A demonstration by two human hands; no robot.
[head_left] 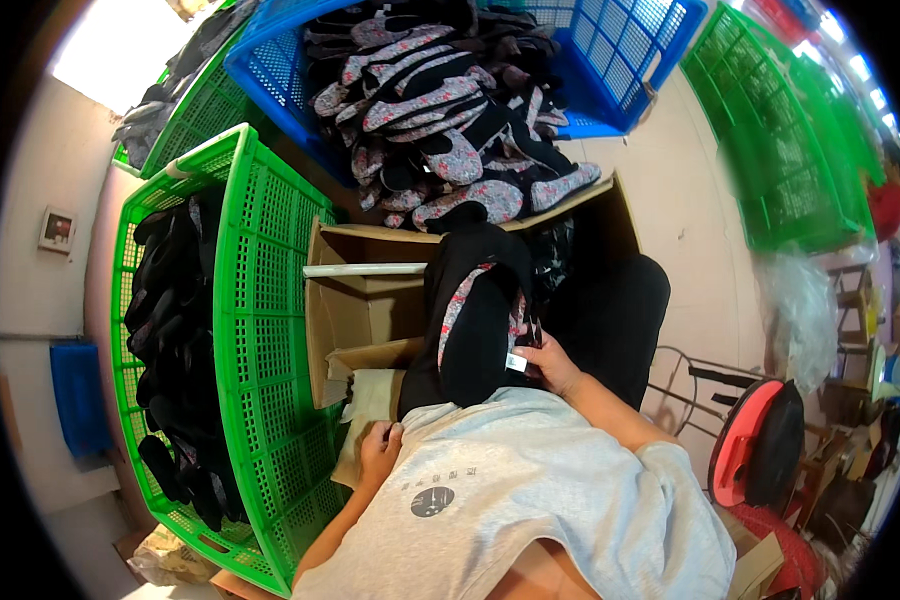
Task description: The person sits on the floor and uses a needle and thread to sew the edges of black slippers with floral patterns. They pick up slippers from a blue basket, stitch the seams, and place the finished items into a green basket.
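Note:
A black cloth shoe (475,345) with a flowered lining lies over my lap, its opening facing up. My right hand (550,366) pinches the shoe's right edge, next to a small white label (516,362). A small dark piece rises by those fingers, too unclear to name. My left hand (378,452) is apart from the shoe, at my left thigh beside a beige cloth (372,402). Its fingers are curled, and what they hold, if anything, is hidden.
An open cardboard box (365,305) with a white rod (365,270) across it stands before me. Beyond, a blue crate (615,60) holds piled flowered shoes (425,115). Green crates (270,300) of dark shoes stand left. A red-and-black stool (755,445) is at right.

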